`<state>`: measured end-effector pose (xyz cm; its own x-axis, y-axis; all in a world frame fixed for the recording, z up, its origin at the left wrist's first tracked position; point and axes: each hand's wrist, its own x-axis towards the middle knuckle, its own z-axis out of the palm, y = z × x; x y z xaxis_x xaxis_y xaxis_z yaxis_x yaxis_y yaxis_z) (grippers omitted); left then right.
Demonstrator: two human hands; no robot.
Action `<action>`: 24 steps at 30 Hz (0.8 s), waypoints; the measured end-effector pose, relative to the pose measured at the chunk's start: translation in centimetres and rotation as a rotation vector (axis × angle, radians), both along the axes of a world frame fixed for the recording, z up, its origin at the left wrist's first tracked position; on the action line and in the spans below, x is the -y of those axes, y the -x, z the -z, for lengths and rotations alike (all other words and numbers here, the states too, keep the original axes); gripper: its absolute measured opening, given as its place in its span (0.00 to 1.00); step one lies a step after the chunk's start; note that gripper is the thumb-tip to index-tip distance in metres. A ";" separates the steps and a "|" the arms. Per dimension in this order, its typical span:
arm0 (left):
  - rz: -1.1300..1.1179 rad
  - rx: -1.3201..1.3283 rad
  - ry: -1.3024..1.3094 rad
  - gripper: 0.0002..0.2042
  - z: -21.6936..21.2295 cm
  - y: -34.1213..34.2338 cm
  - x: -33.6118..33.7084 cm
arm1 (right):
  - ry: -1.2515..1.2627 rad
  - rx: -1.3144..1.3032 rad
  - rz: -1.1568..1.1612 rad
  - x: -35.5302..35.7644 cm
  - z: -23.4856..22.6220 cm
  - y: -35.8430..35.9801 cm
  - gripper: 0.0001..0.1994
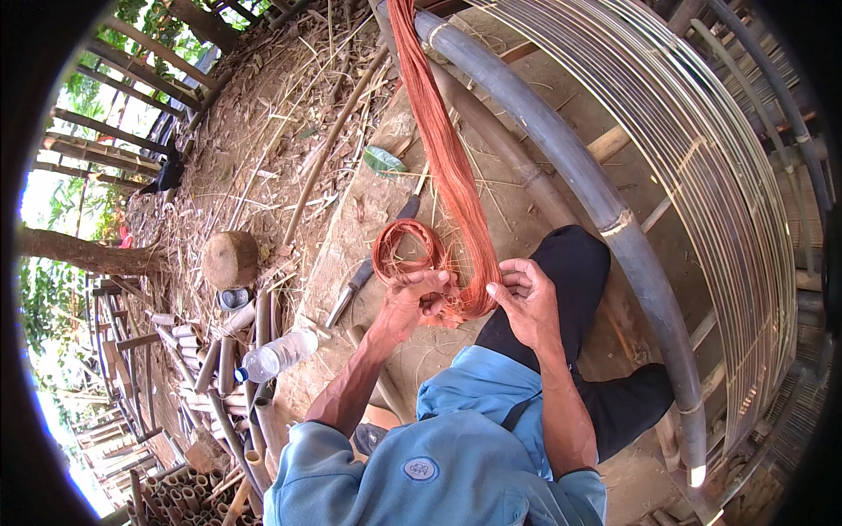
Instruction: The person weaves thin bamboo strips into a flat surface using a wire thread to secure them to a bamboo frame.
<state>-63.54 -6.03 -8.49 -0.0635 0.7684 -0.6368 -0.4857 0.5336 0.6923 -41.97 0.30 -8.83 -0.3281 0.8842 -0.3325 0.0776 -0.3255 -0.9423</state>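
Note:
A thick hank of orange-red string [447, 167] hangs down from the top of the view and curves into a loop in front of my lap. My left hand [414, 298] is at the loop's left side, its fingers curled together on strands there. On the other side, my right hand [531, 305] pinches the hank's right edge between thumb and fingers. Just beyond my left hand, a coil of the same orange material [407, 247] touches the hank, with loose strands sticking out. What lies inside my left fingers is partly hidden.
A knife [351, 291] and another dark handle [410, 208] lie on the ground left of the hank. Nearby are a plastic bottle [276, 355], a log stump [230, 259] and cut bamboo pieces [206, 364]. A thick bamboo pole [561, 140] and rows of thin strips [693, 167] curve along the right.

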 end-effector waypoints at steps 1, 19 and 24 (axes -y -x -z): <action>-0.012 0.006 0.018 0.11 -0.1 0.0 0.0 | 0.000 0.004 -0.001 0.0 0.0 0.0 0.18; 0.066 -0.459 -0.487 0.07 -8.6 -4.0 -1.2 | -0.444 0.276 0.137 -0.2 -2.1 0.0 0.08; 0.521 -0.772 -0.685 0.06 -10.3 -8.8 -0.4 | 0.117 -0.193 -0.106 -0.8 -8.0 -2.4 0.15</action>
